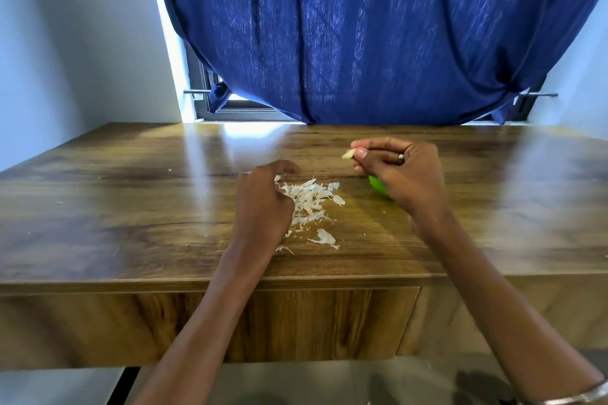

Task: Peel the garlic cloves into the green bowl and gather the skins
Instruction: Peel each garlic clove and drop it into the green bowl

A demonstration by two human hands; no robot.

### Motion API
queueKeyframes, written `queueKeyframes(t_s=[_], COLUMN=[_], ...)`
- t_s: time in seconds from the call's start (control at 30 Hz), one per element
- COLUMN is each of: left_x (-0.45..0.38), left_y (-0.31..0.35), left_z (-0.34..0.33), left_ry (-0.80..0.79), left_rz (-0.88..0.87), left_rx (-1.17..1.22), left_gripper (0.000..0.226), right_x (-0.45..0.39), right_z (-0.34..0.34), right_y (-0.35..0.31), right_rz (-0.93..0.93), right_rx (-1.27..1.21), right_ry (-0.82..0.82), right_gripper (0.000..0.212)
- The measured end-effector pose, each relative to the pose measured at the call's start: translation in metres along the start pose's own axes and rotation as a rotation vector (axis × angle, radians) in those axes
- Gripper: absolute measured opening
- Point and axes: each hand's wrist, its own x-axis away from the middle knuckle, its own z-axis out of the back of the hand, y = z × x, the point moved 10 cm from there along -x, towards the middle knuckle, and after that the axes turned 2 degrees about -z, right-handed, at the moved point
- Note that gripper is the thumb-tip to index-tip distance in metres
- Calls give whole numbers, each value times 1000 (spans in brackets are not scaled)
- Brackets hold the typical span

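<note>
Garlic clove point(348, 153), apparently peeled, is pinched by the right hand point(399, 171) above the green bowl point(378, 187), mid-tabletop. Left hand point(263, 200), fingers curled, rests on the skins point(309, 197). Lower it over the bowl, then release; sweep skins inward.

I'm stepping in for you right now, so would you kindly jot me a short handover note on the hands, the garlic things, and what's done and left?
Right hand: raised above the table, fingertips pinching a garlic clove that looks peeled.
Left hand: fingers curled, resting at the left edge of the skins; whether it holds anything cannot be seen.
Green bowl: mostly hidden under the right hand; contents not visible.
Done: many skins lie loose on the wooden table, a few strays nearer the front edge.
Left: drop the clove in the bowl and gather the skins, probably including the strays.
</note>
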Motion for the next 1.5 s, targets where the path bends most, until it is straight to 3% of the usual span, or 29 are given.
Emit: queueKeyframes(t_s=[0.17, 0.4, 0.67, 0.83, 0.97, 1.13, 1.3, 1.5], left_x=[2, 6, 4, 7, 9, 14, 20, 21], left_y=[4, 9, -7, -23, -28, -57, -70, -68], left_z=[2, 6, 19, 35, 41, 41, 35, 35], left_ry=[32, 39, 235, 414, 456, 465, 427, 418], left_rz=[-44, -6, 77, 106, 163, 407, 583, 610], left_rx=[138, 260, 425, 278, 168, 199, 267, 244], left_gripper=[47, 42, 32, 31, 33, 28, 29, 20], right_x=[-34, -68, -77, -70, -56, -47, -48, -55], right_z=[41, 58, 55, 32, -12, -81, -129, -160], right_y=[-14, 11, 14, -3, -13, -6, 3, 24], right_rz=[110, 30, -5, 93, 166, 216, 246, 228], right_rx=[550, 924, 955, 906, 830, 838, 857, 920], right_ry=[-11, -85, -111, -147, -237, -400, -441, -391], right_gripper=[10, 9, 22, 37, 35, 28, 21, 6])
